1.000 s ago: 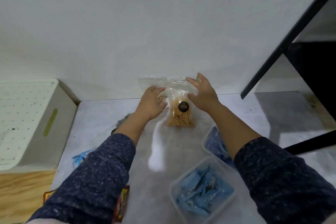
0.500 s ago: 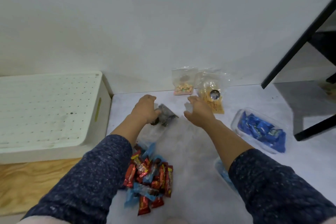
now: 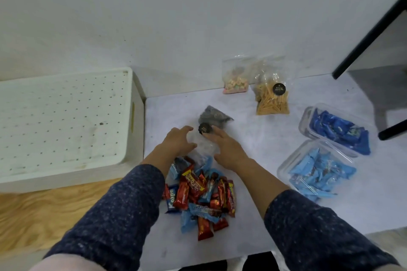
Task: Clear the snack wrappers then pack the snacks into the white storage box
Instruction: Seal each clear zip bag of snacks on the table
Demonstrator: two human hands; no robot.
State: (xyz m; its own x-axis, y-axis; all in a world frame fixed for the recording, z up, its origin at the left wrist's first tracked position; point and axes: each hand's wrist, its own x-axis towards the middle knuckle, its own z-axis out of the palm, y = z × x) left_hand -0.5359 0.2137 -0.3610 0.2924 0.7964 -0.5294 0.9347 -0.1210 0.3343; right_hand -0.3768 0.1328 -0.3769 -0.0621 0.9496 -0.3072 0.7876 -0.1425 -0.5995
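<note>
Between both hands (image 3: 178, 142), dark snack bag (image 3: 212, 117), angled far-right

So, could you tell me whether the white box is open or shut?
Shut: the white box has its perforated lid lying flat across the top, hiding the inside.

A pale grey mat (image 3: 253, 215) carries the lot: a heap of red and blue bars (image 3: 202, 193) near the front, a dark snack bag (image 3: 212, 117) beyond it. At the back sit a cereal bag (image 3: 235, 79) and a sticks bag (image 3: 272, 99), and two clear tubs (image 3: 317, 169) (image 3: 337, 130) of blue packets lie right. A white box (image 3: 63, 121) stands left, on the wood floor (image 3: 33, 215).
</note>
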